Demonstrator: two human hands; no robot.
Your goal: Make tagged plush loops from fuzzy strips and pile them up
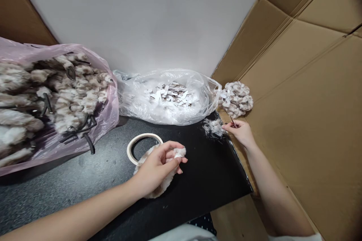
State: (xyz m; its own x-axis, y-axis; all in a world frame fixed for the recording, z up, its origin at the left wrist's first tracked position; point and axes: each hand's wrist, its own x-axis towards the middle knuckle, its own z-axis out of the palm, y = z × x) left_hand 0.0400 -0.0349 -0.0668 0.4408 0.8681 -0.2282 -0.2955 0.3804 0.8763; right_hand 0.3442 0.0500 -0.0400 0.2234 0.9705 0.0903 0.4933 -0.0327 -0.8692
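Observation:
Near the middle of the black table (203, 180), my left hand (161, 162) is closed on a fluffy beige-white fur piece (162, 188), whose pale end shows between thumb and fingers. Part of the fur lies hidden under the hand. A roll of cream tape (130, 150) lies flat just behind that hand. Over at the table's right edge, my right hand (237, 130) pinches something beside a tuft of loose fluff (213, 128). A thin dark tool, partly hidden, sticks up from its fingers.
A pink plastic bag (113, 109) full of fur pieces with dark strips stands at the left. Behind the tape lies a clear bag (135, 98) with small white and brown pieces. A fur bundle (239, 99) sits at the back right, beside a cardboard wall (305, 120).

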